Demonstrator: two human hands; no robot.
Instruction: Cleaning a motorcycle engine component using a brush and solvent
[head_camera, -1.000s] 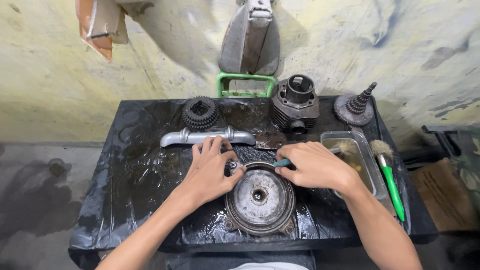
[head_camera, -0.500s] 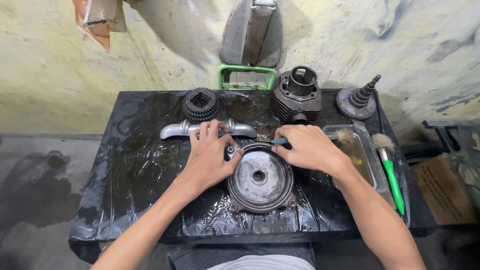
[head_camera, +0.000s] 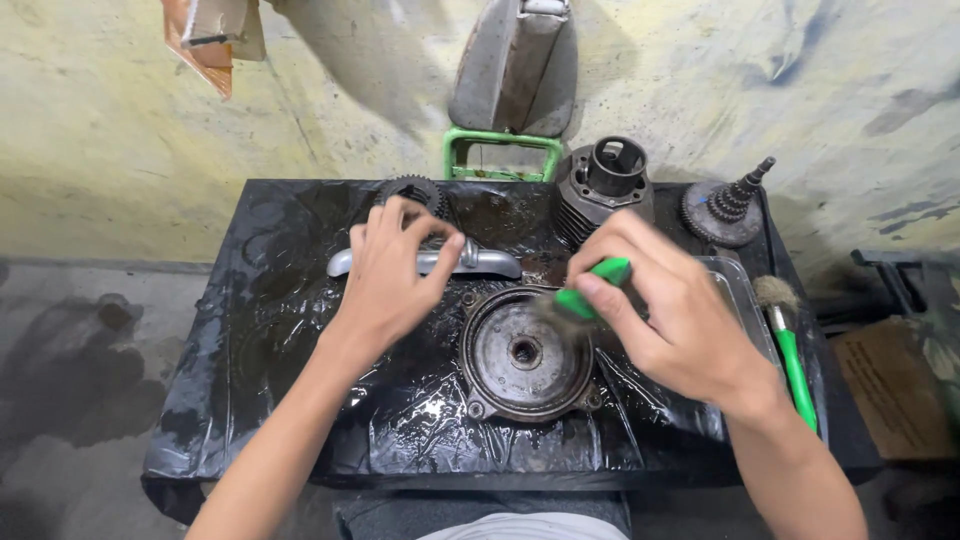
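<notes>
Head view: right hand (head_camera: 672, 310) grip pinches green-handled brush (head_camera: 590, 290); bristles best kept flat on round greasy metal cover (head_camera: 525, 352) below. Left hand (head_camera: 392, 268) grip loosely curled, empty.

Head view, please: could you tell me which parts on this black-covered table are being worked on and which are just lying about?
In hand:
- round metal cover, centre of the table
- green-handled brush, held by the right hand over the cover
- left hand, lifted beside the cover, holds nothing visible

Lying about:
- finned cylinder
- gear cluster
- toothed gear
- curved metal bar
- second green brush
</notes>
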